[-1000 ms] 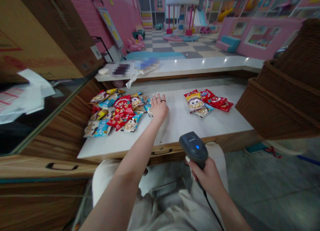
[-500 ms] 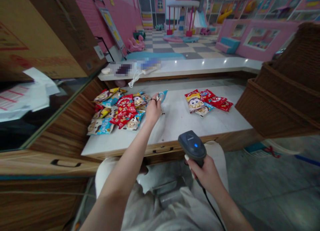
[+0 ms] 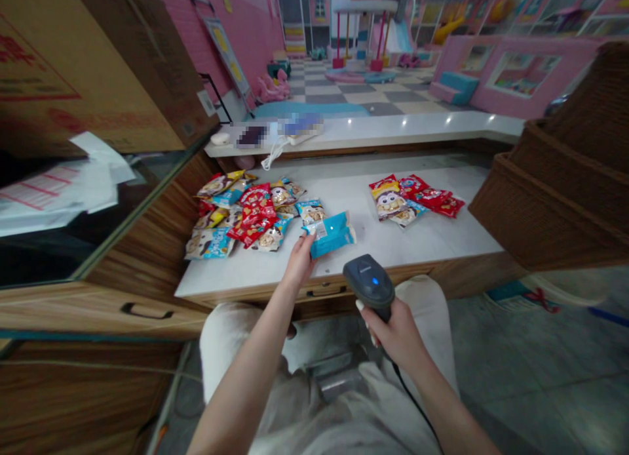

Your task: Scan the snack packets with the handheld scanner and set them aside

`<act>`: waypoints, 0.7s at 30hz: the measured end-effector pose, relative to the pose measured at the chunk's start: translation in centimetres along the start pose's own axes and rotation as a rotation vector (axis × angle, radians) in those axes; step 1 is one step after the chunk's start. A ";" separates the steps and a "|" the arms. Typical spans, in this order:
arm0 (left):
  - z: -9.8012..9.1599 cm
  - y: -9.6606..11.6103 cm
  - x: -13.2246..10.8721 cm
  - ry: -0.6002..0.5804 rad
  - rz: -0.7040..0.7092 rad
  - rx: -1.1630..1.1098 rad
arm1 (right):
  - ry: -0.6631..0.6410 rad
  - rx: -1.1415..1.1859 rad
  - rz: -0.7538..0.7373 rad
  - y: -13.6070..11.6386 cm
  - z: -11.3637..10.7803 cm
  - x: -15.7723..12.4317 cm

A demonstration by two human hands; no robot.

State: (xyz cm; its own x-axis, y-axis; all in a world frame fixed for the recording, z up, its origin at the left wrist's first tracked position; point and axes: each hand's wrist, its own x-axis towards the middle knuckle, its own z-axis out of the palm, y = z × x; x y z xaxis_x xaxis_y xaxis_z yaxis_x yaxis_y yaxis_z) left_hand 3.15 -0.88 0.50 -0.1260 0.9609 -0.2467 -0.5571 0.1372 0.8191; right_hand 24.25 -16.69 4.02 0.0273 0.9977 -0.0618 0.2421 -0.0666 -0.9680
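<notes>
My left hand pinches the left end of a blue snack bag, its plain back turned up, just above the white counter. Behind that bag lies another blue-and-white snack bag. My right hand is wrapped round the handle of a dark barcode scanner, which shows a blue light and trails a black cable. The scanner's head points toward the held bag. On the left is a heap of red, blue and yellow snack bags. A smaller group of snack bags lies to the right.
Brown wicker baskets stand at the right end of the counter. A raised white ledge runs along the back, with a white cable and blurred items. Cardboard box and papers are at left.
My left hand has drawn the blue bag nearer to me, toward the scanner, and its back now shows. My right hand with the scanner has shifted slightly left.
</notes>
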 end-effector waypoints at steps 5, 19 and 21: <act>-0.6 -1.2 0.4 0.010 0.123 0.034 | -0.007 -0.034 -0.036 -0.3 0.7 0.5; -1.3 -2.2 1.1 -0.022 0.114 0.053 | -0.045 -0.047 -0.072 -1.4 1.8 1.2; -1.3 -2.4 1.3 -0.023 0.114 0.049 | -0.046 -0.051 -0.071 -1.3 1.8 1.2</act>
State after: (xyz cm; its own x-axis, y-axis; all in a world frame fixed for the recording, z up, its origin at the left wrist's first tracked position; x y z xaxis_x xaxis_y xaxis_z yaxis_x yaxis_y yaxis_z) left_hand 3.20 -0.25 -2.45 -0.1672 0.9762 -0.1385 -0.4994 0.0373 0.8656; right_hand 22.23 -15.39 4.75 -0.0361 0.9993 -0.0052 0.2909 0.0055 -0.9567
